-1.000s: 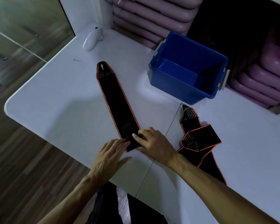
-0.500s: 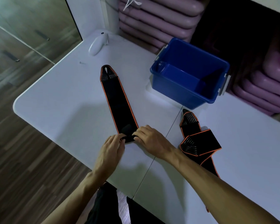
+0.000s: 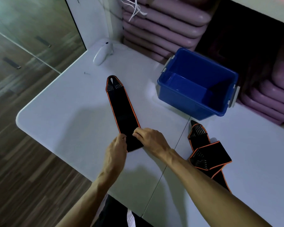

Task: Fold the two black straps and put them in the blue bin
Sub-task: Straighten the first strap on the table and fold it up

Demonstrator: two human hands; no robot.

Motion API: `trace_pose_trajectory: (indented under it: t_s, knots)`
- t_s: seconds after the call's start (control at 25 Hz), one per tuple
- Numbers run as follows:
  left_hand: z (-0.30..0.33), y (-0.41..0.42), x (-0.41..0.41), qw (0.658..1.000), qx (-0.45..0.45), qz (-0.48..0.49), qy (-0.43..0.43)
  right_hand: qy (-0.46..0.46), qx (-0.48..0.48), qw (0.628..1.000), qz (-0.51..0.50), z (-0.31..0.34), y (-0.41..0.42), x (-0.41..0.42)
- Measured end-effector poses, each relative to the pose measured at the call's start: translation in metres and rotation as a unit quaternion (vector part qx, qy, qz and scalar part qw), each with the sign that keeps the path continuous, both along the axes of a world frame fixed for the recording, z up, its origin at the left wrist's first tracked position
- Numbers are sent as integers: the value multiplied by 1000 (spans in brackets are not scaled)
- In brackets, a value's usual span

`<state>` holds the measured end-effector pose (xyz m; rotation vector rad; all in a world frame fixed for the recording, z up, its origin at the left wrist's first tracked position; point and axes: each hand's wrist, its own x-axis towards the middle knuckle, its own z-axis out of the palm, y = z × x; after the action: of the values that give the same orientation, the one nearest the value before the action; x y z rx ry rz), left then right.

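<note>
Head view: I'm pinching the near end of the flat strap (image 3: 121, 110) with both hands. Left hand (image 3: 116, 149) is gripping its left edge, right hand (image 3: 150, 138) its right edge, fingers of each clamped on the fabric. The strap is lying on the white desk (image 3: 64, 115), long axis running away from me and slightly left, tapered ribbed tip at the far end. So the fold is likely going forward, away from the fingers, along that axis. Fabric is looking black, soft, matte, with orange edging. The second strap (image 3: 206, 154) is sitting crumpled and overlapped just beside my right forearm, nearer the right hand. The blue bin (image 3: 187, 102), hard glossy plastic, rectangular, is standing open and holding nothing, beyond the right hand, near both straps. Neither strap is in it yet.
</note>
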<state>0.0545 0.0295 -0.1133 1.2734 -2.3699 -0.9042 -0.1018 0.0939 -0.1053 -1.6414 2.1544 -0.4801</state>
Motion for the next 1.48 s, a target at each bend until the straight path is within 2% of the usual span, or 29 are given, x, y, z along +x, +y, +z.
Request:
trace_pose_trajectory:
  t_s: [0.12, 0.28, 0.36, 0.52, 0.64, 0.76, 0.88, 0.96, 1.08, 1.2, 1.32, 1.4, 1.48]
  knots:
    - [3, 2, 4, 999, -34, -28, 16, -7, 5, 999, -37, 0, 1, 1]
    - [-4, 2, 27, 980, -142, -142, -4, 41, -37, 998, -39, -1, 4, 4]
    - [-6, 1, 33, 974, -157, -165, -16, 62, -66, 996, -9, -3, 10, -3]
    - [-6, 0, 31, 967, -166, -191, -24, 133, -63, 981, 123, -3, 34, -19]
    - [-1, -7, 32, 970, -141, -196, -5, 149, -88, 973, 152, -6, 29, -19]
    - [6, -16, 31, 984, -48, -168, 20, 91, -123, 979, 138, 1, 17, -16]
    - [11, -28, 22, 994, 43, -86, 58, -65, -85, 993, 40, 17, 10, -8]
    - [15, -32, 12, 994, 62, -54, 66, -134, -46, 989, -34, 19, 7, -1]
    - [16, -34, 2, 997, 55, -24, 50, -154, -37, 983, -94, 13, 5, 7]
    - [14, -36, 1, 999, 4, -39, 34, -132, -55, 981, -133, 6, 3, 16]
    - [7, -38, 5, 991, -89, -86, 44, -34, -71, 988, -136, -1, 6, 23]
    - [3, -39, 13, 980, -123, -143, 55, 44, -69, 991, -110, -1, 11, 20]
    - [-1, -41, 23, 970, -133, -201, 17, 109, -41, 992, -48, -1, 15, 15]
